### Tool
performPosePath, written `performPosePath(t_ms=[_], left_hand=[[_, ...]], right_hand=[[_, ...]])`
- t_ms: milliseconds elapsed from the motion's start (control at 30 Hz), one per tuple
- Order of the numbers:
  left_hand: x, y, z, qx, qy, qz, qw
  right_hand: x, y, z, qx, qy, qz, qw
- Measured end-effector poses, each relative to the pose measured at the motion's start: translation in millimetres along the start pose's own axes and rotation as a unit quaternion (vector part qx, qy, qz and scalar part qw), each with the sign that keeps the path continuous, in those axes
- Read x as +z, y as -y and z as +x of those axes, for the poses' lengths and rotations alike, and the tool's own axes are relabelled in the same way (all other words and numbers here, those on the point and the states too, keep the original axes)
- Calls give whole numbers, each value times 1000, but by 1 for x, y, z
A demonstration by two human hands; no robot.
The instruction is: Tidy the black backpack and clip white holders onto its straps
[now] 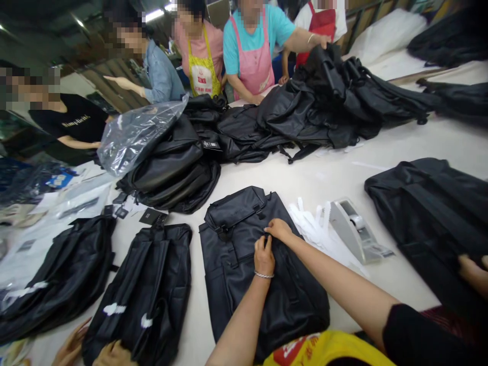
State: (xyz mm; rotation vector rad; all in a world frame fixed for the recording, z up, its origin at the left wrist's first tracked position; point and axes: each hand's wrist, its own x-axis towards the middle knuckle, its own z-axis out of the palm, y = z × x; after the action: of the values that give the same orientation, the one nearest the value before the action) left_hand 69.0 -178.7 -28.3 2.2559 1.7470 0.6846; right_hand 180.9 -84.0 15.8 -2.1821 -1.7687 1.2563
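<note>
The left hand and right hand are pinching a small dark strap piece on the black backpack; keeping the bag flat should be helping alignment.

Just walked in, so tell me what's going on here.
The person's left hand and right hand are close together on the front of a black backpack, by its flap. The backpack lies on the table, white strips and a tape dispenser to its right. Others' hands are at neighbouring bags; more people stand beyond the pile of bags.
</note>
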Motion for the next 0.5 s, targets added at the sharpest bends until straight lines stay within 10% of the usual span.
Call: performPosePath(t_ms=[500], left_hand=[[-7, 5, 18, -202, 2, -287, 937]], right_hand=[[-8, 9, 40, -158, 31, 200, 966]])
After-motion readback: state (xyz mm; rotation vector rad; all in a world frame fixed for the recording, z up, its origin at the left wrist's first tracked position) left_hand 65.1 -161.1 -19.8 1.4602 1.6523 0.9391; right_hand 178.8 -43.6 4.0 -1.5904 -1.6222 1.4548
